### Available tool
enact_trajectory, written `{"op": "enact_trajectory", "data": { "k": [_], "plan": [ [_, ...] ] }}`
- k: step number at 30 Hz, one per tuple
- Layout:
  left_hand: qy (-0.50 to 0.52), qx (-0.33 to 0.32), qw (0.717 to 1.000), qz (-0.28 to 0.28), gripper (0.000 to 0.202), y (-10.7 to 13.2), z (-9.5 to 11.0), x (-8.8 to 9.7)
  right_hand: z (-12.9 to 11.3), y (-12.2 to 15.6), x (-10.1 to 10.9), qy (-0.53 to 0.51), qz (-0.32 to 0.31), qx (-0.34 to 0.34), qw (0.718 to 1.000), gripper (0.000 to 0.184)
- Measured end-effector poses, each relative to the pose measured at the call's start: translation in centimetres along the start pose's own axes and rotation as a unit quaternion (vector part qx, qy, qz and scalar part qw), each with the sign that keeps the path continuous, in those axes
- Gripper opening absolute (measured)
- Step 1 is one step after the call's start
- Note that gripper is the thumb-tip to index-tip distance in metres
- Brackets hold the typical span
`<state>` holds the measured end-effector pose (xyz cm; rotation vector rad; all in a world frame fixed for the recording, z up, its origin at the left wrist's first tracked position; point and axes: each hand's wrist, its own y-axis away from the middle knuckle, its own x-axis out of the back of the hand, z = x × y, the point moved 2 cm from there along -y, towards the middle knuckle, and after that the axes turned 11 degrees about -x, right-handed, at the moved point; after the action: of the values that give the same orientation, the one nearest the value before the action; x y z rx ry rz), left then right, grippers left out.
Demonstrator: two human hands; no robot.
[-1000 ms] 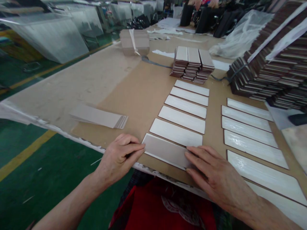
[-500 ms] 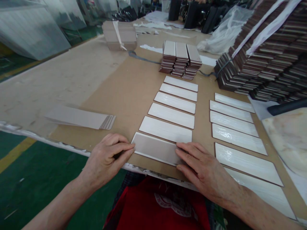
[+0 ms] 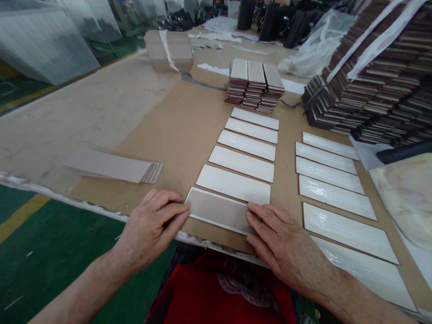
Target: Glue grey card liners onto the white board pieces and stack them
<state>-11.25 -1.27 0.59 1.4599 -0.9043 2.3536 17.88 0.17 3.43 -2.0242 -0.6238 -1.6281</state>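
Observation:
Near the front edge of the table, a flat grey strip [image 3: 219, 209] lies on a white-faced panel, whose white border shows around it. My left hand [image 3: 155, 220] is closed, thumb and fingertips pinched together at the strip's left end. Over the right end rests my right hand [image 3: 281, 236], its fingers stretched out and lying flat, thumb toward the near edge; that end is hidden. Just beyond lies another white panel [image 3: 232, 183], in a column of several with glossy faces. To the left is a fanned stack of grey strips [image 3: 111, 165].
A second column of glossy white panels [image 3: 337, 195] runs along the right. Behind stand bundled brown-edged panels [image 3: 254, 83] and a tall strapped pile [image 3: 374, 85]. A tied block of grey strips [image 3: 173, 50] sits at the back left. Brown paper [image 3: 168, 130] covers the table.
Almost nothing differs. My right hand has shifted very slightly left on the strip's end; my left hand stays at the other end.

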Motion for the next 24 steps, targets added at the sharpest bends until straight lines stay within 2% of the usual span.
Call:
{"op": "enact_trajectory", "data": {
  "k": [2, 5, 8, 11, 16, 20, 24],
  "plan": [
    [-0.043, -0.031, 0.998, -0.015, 0.017, 0.1, 0.1, 0.1, -0.1, 0.2, -0.2, 0.005, -0.006, -0.004, 1.000, 0.037],
    [-0.087, -0.085, 0.990, -0.074, 0.025, 0.1, 0.3, 0.2, -0.5, 0.6, -0.6, 0.024, -0.006, -0.004, 1.000, 0.046],
    [-0.103, -0.102, 0.982, -0.118, 0.030, -0.1, 0.6, 0.3, -1.2, 0.6, -0.8, 0.035, -0.003, -0.014, 0.999, 0.057],
    [-0.133, -0.108, 0.979, -0.111, 0.032, -0.5, 1.1, 0.4, -1.9, 0.2, -0.7, 0.029, -0.015, -0.026, 0.999, 0.063],
    [-0.146, -0.103, 0.977, -0.114, 0.037, -0.9, 1.3, 0.2, -2.0, 0.2, -0.6, 0.027, -0.021, -0.037, 0.999, 0.060],
    [-0.132, -0.102, 0.981, -0.096, 0.038, -0.6, 0.8, 0.1, -1.0, 2.2, -0.6, 0.053, 0.013, -0.045, 0.998, 0.055],
    [-0.116, -0.109, 0.984, -0.083, 0.037, -0.4, 0.4, -0.1, 1.0, 4.3, 0.6, 0.058, 0.024, -0.063, 0.996, 0.050]
  ]
}}
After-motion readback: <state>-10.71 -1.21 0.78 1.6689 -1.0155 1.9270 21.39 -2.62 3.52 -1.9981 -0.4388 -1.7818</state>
